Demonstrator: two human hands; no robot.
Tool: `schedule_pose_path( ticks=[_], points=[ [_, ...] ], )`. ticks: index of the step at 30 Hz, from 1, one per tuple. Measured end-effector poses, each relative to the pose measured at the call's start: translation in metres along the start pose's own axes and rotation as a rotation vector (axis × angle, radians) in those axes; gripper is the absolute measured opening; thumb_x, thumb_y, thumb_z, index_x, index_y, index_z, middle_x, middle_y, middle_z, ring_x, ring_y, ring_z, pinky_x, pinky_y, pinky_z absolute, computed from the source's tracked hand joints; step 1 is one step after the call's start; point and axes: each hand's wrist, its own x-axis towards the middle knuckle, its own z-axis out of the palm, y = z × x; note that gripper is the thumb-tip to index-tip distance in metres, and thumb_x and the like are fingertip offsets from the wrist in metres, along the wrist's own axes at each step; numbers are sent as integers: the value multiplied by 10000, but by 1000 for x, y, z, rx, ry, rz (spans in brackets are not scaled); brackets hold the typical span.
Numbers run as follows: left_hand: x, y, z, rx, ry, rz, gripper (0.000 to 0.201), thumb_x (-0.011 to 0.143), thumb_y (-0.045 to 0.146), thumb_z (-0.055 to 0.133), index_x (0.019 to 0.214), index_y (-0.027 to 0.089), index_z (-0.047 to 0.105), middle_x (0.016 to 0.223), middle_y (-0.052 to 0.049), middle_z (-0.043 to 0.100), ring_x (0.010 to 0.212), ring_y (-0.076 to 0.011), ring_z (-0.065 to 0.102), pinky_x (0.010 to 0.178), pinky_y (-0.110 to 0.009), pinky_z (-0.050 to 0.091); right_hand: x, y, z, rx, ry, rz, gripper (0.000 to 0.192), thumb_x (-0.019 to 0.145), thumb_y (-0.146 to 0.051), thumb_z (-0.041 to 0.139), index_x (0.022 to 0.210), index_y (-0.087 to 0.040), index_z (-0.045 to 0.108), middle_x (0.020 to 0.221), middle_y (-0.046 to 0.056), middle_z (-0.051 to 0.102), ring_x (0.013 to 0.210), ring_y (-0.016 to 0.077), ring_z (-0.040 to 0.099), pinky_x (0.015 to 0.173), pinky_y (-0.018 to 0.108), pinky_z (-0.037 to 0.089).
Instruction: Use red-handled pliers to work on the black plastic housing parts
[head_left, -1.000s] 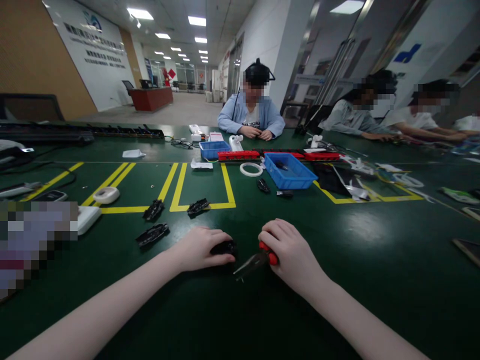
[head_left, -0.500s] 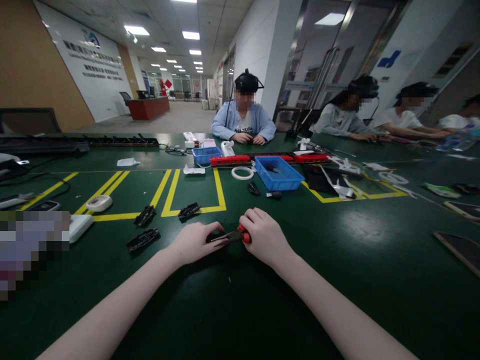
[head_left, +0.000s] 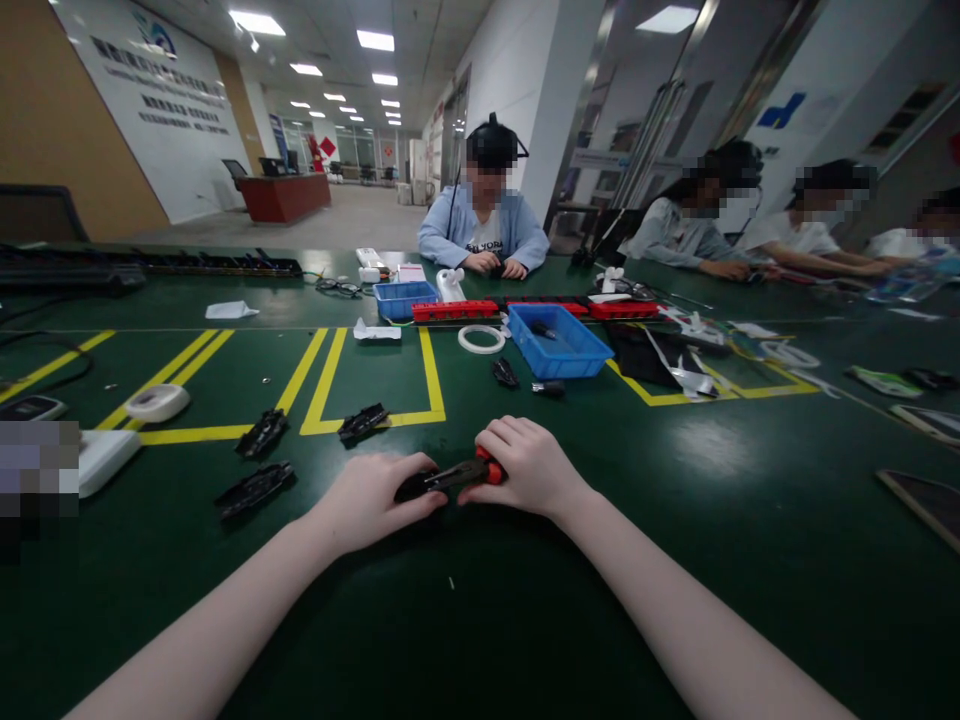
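My left hand [head_left: 375,500] presses a small black plastic part [head_left: 409,489] onto the green table [head_left: 675,520]; most of the part is hidden under my fingers. My right hand [head_left: 525,465] grips red-handled pliers [head_left: 459,474], whose dark jaws point left and reach the black part at my left fingertips. Both hands sit close together near the table's front middle.
Three black plastic parts [head_left: 255,488] [head_left: 262,432] [head_left: 362,421] lie left of my hands by yellow floor-tape lines. A blue bin [head_left: 570,345], a white tape ring [head_left: 481,339] and red strips [head_left: 457,310] lie beyond. Other people sit across the table.
My right hand swung the pliers from pointing down-left, clear of the part, over to the left, so the jaws now meet the black part under my left hand. The view shifted slightly.
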Motion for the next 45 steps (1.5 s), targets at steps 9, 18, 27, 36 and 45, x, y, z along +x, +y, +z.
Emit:
schedule_pose_path(
  ticks=[9,18,27,36,45],
  points=[
    [1,0,-1,55,-12,19,381,944,544,473,987,202,634,767,-22,663,663,-177,608,586,-247,349,13,15,9,31,6,-64,573,956,-637,295,785,-172,583,778,71,616,704,187,500,650,322,317],
    [2,5,-5,-12,-36,41,360,948,507,498,1108,212,630,912,-35,706,808,-205,655,734,-296,437,3,23,13,102,40,-66,648,984,-598,129,759,-182,571,769,74,616,719,184,513,674,323,337],
    [3,5,-4,30,-26,86,341,946,505,501,1054,212,639,786,-11,680,692,-188,624,623,-277,375,5,24,14,176,62,-39,657,982,-601,101,734,-186,545,734,64,578,656,168,479,644,315,328],
    [2,3,-4,13,11,150,383,948,538,487,1061,205,638,798,-20,673,697,-178,626,615,-264,373,5,23,13,217,56,-50,642,985,-592,114,742,-189,551,764,73,579,674,175,489,652,322,345],
    [1,0,-2,-10,32,148,403,955,549,459,1086,210,631,826,-20,686,707,-170,632,631,-266,391,4,22,12,225,63,-45,595,998,-558,157,755,-191,557,772,72,589,686,176,503,664,322,355]
  ],
)
